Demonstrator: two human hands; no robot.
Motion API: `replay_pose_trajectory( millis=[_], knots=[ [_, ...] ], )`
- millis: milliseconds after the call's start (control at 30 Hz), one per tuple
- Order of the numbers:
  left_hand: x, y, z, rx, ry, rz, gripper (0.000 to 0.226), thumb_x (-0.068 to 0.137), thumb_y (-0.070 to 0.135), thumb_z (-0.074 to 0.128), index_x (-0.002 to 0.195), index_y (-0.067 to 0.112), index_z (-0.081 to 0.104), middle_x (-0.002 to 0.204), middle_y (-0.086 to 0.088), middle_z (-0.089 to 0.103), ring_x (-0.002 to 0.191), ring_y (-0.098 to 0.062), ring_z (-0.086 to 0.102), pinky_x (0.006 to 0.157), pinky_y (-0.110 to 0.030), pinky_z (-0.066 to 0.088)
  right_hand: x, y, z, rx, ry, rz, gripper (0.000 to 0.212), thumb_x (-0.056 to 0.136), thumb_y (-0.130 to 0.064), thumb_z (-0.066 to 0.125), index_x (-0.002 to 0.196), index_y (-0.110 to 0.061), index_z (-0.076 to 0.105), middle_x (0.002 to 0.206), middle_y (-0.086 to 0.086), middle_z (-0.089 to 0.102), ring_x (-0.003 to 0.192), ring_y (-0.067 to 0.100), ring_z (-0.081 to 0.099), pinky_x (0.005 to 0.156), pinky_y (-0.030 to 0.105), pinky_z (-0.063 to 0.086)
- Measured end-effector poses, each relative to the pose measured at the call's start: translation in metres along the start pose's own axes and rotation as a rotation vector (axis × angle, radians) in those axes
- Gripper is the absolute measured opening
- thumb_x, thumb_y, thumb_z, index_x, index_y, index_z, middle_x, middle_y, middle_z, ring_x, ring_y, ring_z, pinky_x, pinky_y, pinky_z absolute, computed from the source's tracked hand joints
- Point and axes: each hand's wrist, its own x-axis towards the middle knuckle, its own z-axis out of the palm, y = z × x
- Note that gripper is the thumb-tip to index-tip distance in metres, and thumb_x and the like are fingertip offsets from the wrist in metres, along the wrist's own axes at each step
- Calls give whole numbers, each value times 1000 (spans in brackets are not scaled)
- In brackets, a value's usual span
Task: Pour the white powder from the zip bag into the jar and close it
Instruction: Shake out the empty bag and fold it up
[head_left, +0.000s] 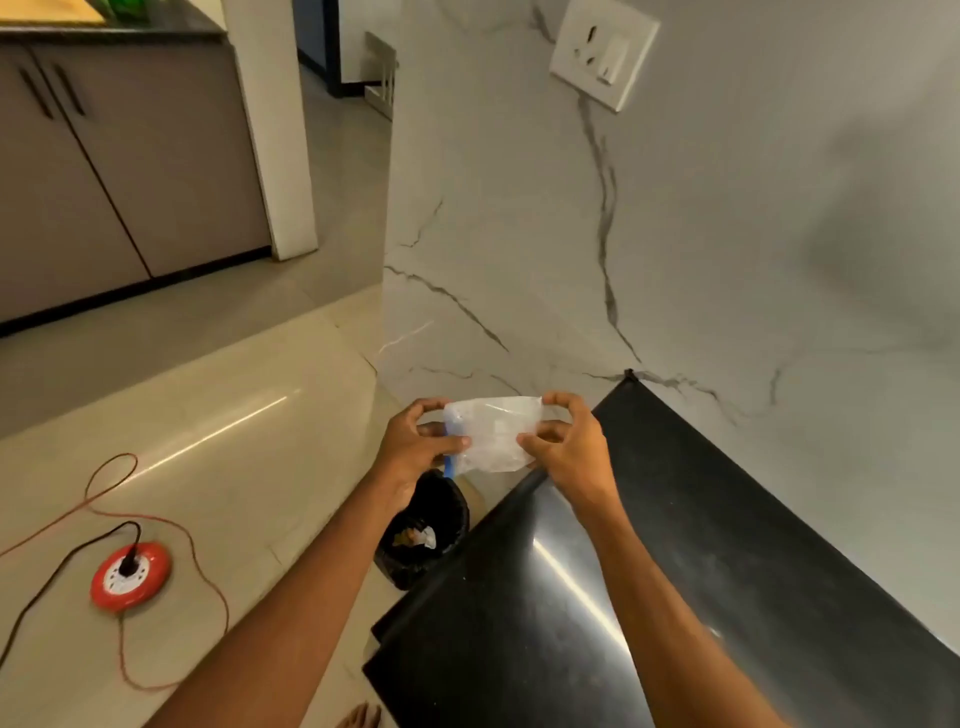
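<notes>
A clear zip bag (493, 434) with a blue zip strip on its left edge is held in the air between both hands, past the end of the black counter. My left hand (415, 447) pinches its left side by the blue strip. My right hand (566, 447) pinches its right side. The bag looks crumpled and nearly flat; I cannot tell how much white powder is in it. No jar is in view.
A black glossy counter (649, 597) runs along the marble wall (675, 234) at right. A black lined waste bin (426, 525) stands on the floor right below the bag. A red extension reel (131, 574) with cables lies on the floor at left. Grey cabinets (104, 171) stand at the far left.
</notes>
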Motion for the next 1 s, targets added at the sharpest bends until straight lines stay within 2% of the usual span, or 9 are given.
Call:
replay_pose_trajectory(
  millis=[67, 100, 233, 367, 433, 533, 700, 900, 1000],
  knots=[
    [16, -6, -21, 93, 57, 68, 55, 71, -11, 81, 114, 20, 64, 97, -8, 75, 84, -21, 74, 69, -38, 63, 20, 3, 29, -153, -63, -34, 67, 74, 0, 75, 128, -29, 46, 94, -2, 66, 73, 13, 71, 57, 20, 58],
    [25, -11, -32, 163, 87, 105, 52, 72, -11, 80, 112, 17, 64, 96, -8, 74, 82, -18, 72, 69, -34, 61, 30, 5, 43, -244, -116, -45, 68, 73, -3, 74, 128, -30, 46, 98, -3, 64, 73, 12, 69, 56, 18, 56],
    [54, -41, -67, 478, 187, 146, 23, 71, -4, 79, 88, 7, 68, 85, -5, 72, 75, -17, 64, 65, -24, 52, 67, 17, 90, -649, -341, -112, 45, 72, -18, 73, 115, -21, 62, 101, 1, 66, 86, 21, 63, 67, 25, 48],
    [78, -76, -85, 653, 196, 84, 17, 70, 1, 76, 76, 13, 67, 74, 4, 70, 70, -14, 63, 58, -18, 45, 93, 39, 124, -988, -453, -162, 34, 82, -11, 64, 116, -17, 63, 108, 10, 68, 99, 30, 63, 78, 35, 50],
    [90, -89, -87, 728, 182, 61, 22, 71, 7, 76, 75, 24, 63, 71, 9, 67, 66, -13, 62, 53, -13, 41, 105, 50, 135, -1123, -468, -195, 33, 84, -7, 59, 116, -17, 61, 109, 12, 67, 99, 33, 63, 75, 35, 46],
    [106, -103, -87, 802, 163, 31, 27, 71, 12, 78, 81, 29, 59, 77, 6, 68, 68, -15, 62, 53, -16, 42, 120, 61, 146, -1260, -472, -254, 30, 84, -5, 57, 112, -15, 60, 104, 11, 68, 96, 32, 64, 72, 33, 42],
    [132, -122, -86, 907, 113, 19, 41, 72, 18, 83, 107, 21, 63, 96, 3, 70, 79, -16, 59, 67, -25, 47, 148, 81, 157, -1419, -548, -260, 31, 85, -5, 59, 115, -13, 58, 109, 11, 67, 103, 32, 63, 82, 38, 49],
    [160, -148, -92, 956, 73, -17, 48, 74, 19, 82, 118, 22, 62, 109, -1, 72, 95, -23, 67, 71, -25, 46, 171, 103, 171, -1427, -685, -164, 32, 89, -6, 59, 120, -10, 56, 118, 13, 61, 107, 33, 62, 78, 37, 48],
    [174, -166, -99, 942, 52, -53, 59, 76, 15, 81, 130, 22, 57, 113, -4, 70, 103, -28, 66, 82, -32, 53, 182, 117, 176, -1407, -759, -91, 41, 86, -13, 67, 124, -11, 53, 121, 12, 60, 108, 30, 62, 80, 35, 49]
  ],
)
